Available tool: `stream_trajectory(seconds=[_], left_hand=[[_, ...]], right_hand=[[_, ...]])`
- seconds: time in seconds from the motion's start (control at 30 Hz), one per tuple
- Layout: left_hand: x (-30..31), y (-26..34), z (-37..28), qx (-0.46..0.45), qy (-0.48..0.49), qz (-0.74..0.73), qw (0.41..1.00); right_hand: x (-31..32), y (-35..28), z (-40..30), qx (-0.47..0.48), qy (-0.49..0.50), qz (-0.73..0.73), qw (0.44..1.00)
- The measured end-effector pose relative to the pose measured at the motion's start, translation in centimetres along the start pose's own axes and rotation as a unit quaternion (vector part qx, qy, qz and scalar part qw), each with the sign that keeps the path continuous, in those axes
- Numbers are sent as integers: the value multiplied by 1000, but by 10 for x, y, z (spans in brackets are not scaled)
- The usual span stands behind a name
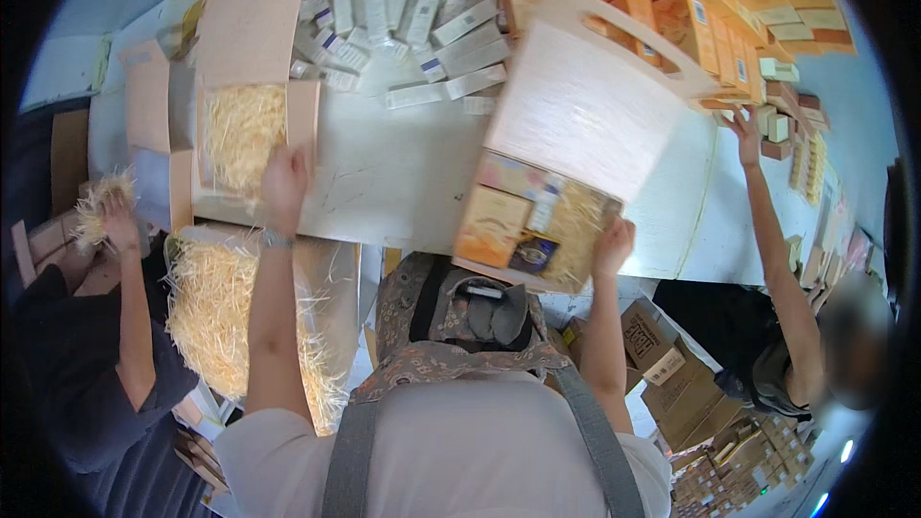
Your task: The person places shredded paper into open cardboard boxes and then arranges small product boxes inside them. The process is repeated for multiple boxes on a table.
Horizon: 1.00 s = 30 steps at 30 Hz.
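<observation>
My right hand [613, 243] grips the right edge of an open cardboard gift box [468, 180], tilted at the table's near edge. Inside it are an orange carton [493, 223], a pastel floral carton [512, 176], a slim white carton [545, 205], a dark blue packet [534, 253] and shredded straw filler [579, 230]. Its raised lid [583, 101] has a cut-out handle. My left hand [285, 176], slightly blurred, is closed at the near right side of a second open box [304, 104]. Pale straw filler [245, 129] is all I see inside that one.
Many slim white cartons [378, 11] lie loose on the white table [381, 173]. Orange cartons [691, 21] are stacked at the back right. A large straw-filled bin [209, 302] stands below on the left. One co-worker's hand [121, 219] holds straw; another's [745, 129] reaches across the right side.
</observation>
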<state>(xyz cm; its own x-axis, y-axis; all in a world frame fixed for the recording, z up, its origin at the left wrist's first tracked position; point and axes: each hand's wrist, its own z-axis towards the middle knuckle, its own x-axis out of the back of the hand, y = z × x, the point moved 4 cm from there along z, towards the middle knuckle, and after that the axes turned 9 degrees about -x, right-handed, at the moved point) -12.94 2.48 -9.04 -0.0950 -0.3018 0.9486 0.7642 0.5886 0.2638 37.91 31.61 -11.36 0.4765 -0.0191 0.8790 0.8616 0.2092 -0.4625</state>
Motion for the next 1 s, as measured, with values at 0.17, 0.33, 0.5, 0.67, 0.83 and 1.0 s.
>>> stream_trajectory(seconds=[0.17,0.33,0.5,0.67,0.83,1.0], left_hand=[[0,157,-55,3,-87,-163,983],[-51,279,-111,-28,-98,-239,966],[-150,359,-131,-85,-190,-253,945],[-120,399,-64,24,-416,-338,844],[-52,322,-4,-134,-198,-478,845],[-7,123,226,46,130,-327,935]], right_hand=[[69,156,28,-82,65,-137,985],[85,246,68,-203,70,-196,957],[87,282,116,-192,80,-262,942],[87,219,138,-191,56,-305,931],[67,55,42,-83,163,-296,938],[-18,-85,-2,-49,-118,72,989]])
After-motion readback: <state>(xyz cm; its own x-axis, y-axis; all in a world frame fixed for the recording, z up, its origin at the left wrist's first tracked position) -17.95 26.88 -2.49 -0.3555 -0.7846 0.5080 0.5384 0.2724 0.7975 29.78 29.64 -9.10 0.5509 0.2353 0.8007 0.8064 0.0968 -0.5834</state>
